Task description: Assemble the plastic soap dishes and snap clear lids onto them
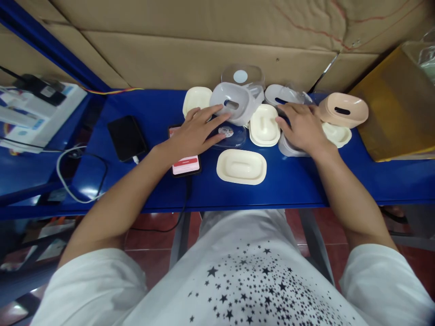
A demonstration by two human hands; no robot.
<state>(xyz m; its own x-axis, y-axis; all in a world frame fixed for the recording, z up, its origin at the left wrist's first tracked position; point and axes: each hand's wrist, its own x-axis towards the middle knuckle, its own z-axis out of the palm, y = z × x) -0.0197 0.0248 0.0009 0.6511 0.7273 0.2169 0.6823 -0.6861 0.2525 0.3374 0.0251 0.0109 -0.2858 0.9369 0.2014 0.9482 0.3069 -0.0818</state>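
My left hand [199, 129] is open, fingers spread, its fingertips at a light grey plastic box with an oval slot [227, 103]. Its thumb lies by a clear lid with a round sticker [226, 132]. My right hand [304, 124] reaches over a second grey box [290, 148], thumb and fingers apart; whether it touches the box I cannot tell. Between the hands lies a cream oval lid [264, 124]. Nearer me is another cream lid [241, 166]. One more cream lid [197, 100] sits behind my left hand. A peach slotted box [345, 110] stands right of my right hand.
A lit phone [186, 165] lies partly under my left forearm. Further left are a black device on a white cable [127, 138] and a power strip [37, 115]. At the right stands a brown taped carton [394, 104]. Cardboard [190, 50] backs the blue table [163, 190].
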